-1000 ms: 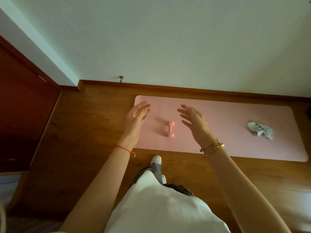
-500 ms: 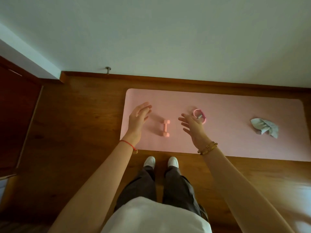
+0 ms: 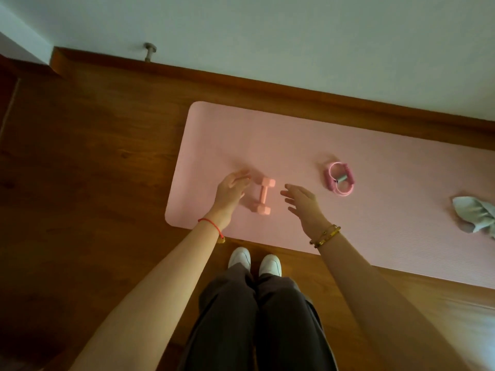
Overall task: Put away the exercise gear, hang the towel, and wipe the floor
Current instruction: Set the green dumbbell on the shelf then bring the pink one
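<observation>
A pink exercise mat (image 3: 294, 135) lies on the wooden floor along the wall. On its left part rests a small pink dumbbell (image 3: 263, 196). My left hand (image 3: 231, 191) hovers just left of the dumbbell, fingers straight and holding nothing. My right hand (image 3: 302, 203) hovers just right of it, fingers spread and empty. Further right on the mat sits a coiled pink resistance band with handles (image 3: 338, 179). A crumpled pale grey towel (image 3: 475, 216) lies at the mat's right end, cut by the frame edge.
My legs in dark trousers and white shoes (image 3: 254, 261) stand at the mat's near edge. A wooden skirting board (image 3: 241, 81) runs along the white wall, with a metal door stop (image 3: 149, 50) above it. Bare wooden floor (image 3: 93, 170) spreads to the left.
Both hands have dropped closer to the dumbbell and drawn in on either side of it. The view has tilted down, and the resistance band has come fully into sight.
</observation>
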